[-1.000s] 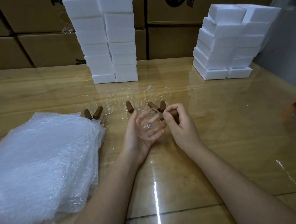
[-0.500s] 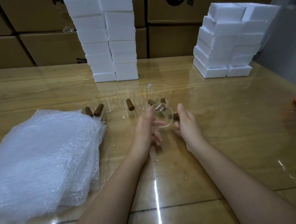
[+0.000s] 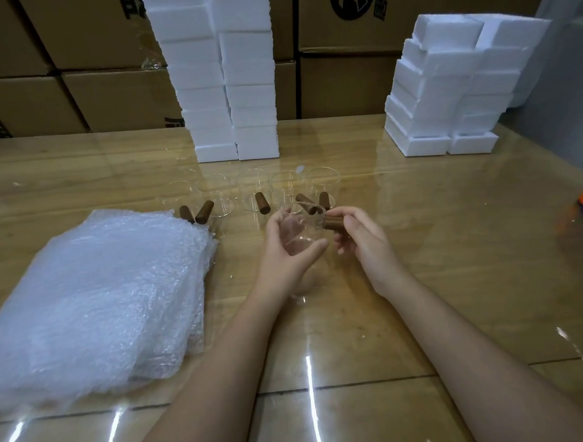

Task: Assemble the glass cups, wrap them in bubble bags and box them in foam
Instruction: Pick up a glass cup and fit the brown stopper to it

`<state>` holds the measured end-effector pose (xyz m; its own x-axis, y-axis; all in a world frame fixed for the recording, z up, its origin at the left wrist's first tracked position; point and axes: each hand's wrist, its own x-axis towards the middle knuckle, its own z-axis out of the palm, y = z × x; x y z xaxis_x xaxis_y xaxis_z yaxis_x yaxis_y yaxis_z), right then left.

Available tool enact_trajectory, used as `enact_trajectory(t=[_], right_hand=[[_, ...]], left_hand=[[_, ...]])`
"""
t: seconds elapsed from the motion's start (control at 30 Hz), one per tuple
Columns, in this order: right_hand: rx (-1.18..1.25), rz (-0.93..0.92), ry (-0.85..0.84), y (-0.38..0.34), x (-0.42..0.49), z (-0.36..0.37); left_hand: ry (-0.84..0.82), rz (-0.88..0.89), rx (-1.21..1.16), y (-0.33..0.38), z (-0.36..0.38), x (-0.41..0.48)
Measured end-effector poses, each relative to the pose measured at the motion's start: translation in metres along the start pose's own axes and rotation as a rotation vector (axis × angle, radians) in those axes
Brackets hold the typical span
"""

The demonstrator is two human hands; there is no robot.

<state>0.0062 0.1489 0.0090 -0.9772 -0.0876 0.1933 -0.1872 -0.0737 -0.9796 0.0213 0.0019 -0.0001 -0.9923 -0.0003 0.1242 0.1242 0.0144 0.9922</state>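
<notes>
The glass cup [image 3: 299, 232], upright half a second ago, is now tipped on its side above the table. It is cradled in the left hand [image 3: 287, 255], fingers curled round its wall. The right hand [image 3: 364, 242] pinches the brown wooden handle [image 3: 334, 223] against the cup's side, so fitting looks under way, not finished. Behind stands the row of handled cups [image 3: 257, 192]. The bubble bags [image 3: 93, 301] and foam boxes [image 3: 446, 88] lie untouched

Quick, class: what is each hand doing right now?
Left hand: holds the glass cup.
Right hand: pinches the wooden handle at the cup's side.
</notes>
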Motion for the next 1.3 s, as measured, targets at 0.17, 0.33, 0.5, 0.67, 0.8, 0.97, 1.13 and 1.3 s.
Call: enact_trajectory(t=[0.17,0.33,0.5,0.67,0.8,0.97,1.13,1.3], right_hand=[[-0.164,-0.044,-0.067,-0.003,-0.002,-0.005],[-0.489,-0.046,-0.153,-0.001,-0.001,-0.012],[-0.498,0.029,-0.154,0.0,0.001,-0.02],[-0.508,0.068,-0.161,0.002,0.004,-0.023],[-0.514,0.081,-0.135,0.004,0.003,-0.023],[-0.569,0.006,-0.091,0.007,0.004,-0.021],[-0.567,0.025,-0.058,0.005,0.004,-0.022],[-0.582,0.028,-0.053,0.003,0.002,-0.022]], left_hand=[[0.127,0.191,0.385,0.0,-0.003,-0.001],[0.178,0.088,0.686,0.003,-0.001,-0.003],[-0.019,0.026,0.948,0.027,-0.021,-0.006],[0.364,0.113,1.246,0.074,-0.075,-0.011],[0.316,-0.303,1.525,0.082,-0.112,-0.024],[0.351,-0.266,1.525,0.08,-0.116,-0.028],[0.366,-0.241,1.497,0.08,-0.114,-0.028],[0.317,-0.245,1.592,0.084,-0.115,-0.032]])
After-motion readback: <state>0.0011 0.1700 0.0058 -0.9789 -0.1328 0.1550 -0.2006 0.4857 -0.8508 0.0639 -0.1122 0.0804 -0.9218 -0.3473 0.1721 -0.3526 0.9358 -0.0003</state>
